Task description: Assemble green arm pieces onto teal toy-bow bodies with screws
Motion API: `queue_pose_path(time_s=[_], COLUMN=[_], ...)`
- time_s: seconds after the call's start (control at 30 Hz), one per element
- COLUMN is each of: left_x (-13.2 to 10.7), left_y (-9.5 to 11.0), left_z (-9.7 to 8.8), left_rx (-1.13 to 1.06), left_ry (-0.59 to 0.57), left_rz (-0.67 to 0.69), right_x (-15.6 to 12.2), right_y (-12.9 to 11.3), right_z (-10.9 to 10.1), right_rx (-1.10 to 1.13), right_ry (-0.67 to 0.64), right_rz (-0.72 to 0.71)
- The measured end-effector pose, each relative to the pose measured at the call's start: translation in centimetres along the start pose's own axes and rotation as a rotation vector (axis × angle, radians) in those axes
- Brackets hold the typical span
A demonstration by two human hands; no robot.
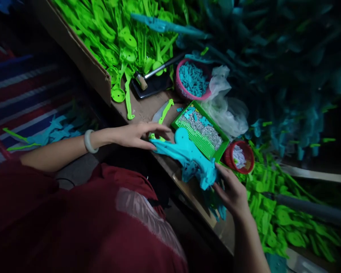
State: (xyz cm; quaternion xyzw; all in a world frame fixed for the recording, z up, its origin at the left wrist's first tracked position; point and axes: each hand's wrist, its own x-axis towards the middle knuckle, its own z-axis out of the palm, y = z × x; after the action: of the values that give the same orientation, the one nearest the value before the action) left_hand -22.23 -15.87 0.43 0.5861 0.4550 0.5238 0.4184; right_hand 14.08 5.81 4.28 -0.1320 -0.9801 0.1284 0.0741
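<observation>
A turquoise molded plastic part [189,151], long and irregular with a rounded knob on top, lies across the front edge of the workbench between my hands. My left hand [133,135] holds its narrow left end between thumb and fingers, and a bit of lime-green plastic shows under those fingers. At the wider right end, my right hand [231,189] grips the part with thumb and fingers. More turquoise pieces [220,210] hang below, partly hidden by the right hand. Just beyond the left hand lies a lime-green strip [166,111].
Behind the part stand a green basket [174,123] of small metal pieces, a pink bowl [180,89] of turquoise bits and a red basket [230,155]. A hammer [159,70] rests on a dark block. Lime-green parts [125,41] and dark turquoise parts [272,68] are heaped around.
</observation>
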Motion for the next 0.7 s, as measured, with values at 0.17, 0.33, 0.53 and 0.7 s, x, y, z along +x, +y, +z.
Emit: queue_pose_path(time_s=[0.17, 0.33, 0.53, 0.7], left_x=[0.7, 0.5, 0.8, -0.3], left_y=[1.6, 1.2, -0.6, -1.4], left_z=[0.4, 0.7, 0.9, 0.3], left_rx=[-0.077, -0.149, -0.114, 0.123], left_ry=[-0.086, -0.101, 0.081, 0.286], left_rz=[0.033, -0.012, 0.043, 0.045], right_x=[-0.4, -0.5, 0.5, 1.0], right_y=[-1.3, -1.5, -1.5, -1.7], right_z=[-0.5, -0.3, -0.1, -0.1], right_rx=[-0.044, -0.069, -0.049, -0.037], right_ry=[0.035, 0.035, -0.044, -0.107], right_rz=[-0.033, -0.042, 0.005, 0.076])
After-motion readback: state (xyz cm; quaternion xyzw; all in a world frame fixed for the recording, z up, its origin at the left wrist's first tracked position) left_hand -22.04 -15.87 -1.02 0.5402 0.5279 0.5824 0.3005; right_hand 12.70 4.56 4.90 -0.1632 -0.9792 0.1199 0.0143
